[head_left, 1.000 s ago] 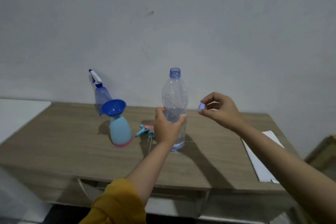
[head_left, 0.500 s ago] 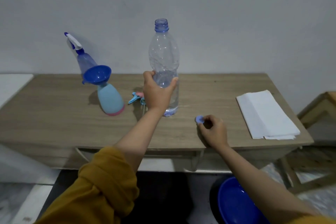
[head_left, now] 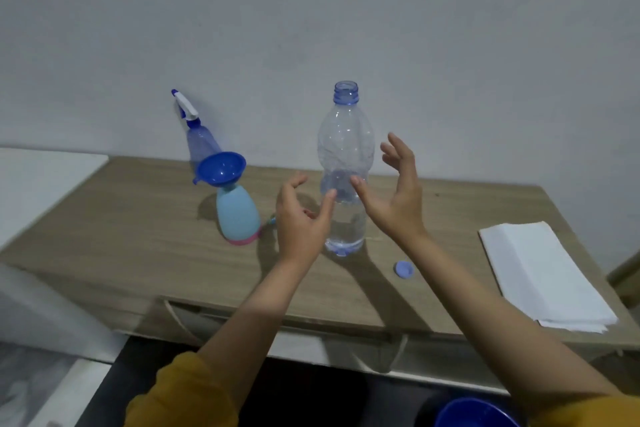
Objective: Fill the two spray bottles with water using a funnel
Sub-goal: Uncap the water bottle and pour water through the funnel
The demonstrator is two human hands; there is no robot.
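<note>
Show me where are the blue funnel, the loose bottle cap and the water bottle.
blue funnel point(head_left: 221, 168): head view, inside of its bowl.
bottle cap point(head_left: 404, 269): head view, its top face, lying on the table.
water bottle point(head_left: 345, 135): head view, upper clear body.

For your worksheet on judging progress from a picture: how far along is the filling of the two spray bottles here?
Done: the water bottle is uncapped, its cap lying on the table, and the funnel sits in the light blue spray bottle.
In hand: nothing; the left hand and right hand are open beside the water bottle.
Left: pouring into both; the rear spray bottle keeps its sprayer on.
</note>
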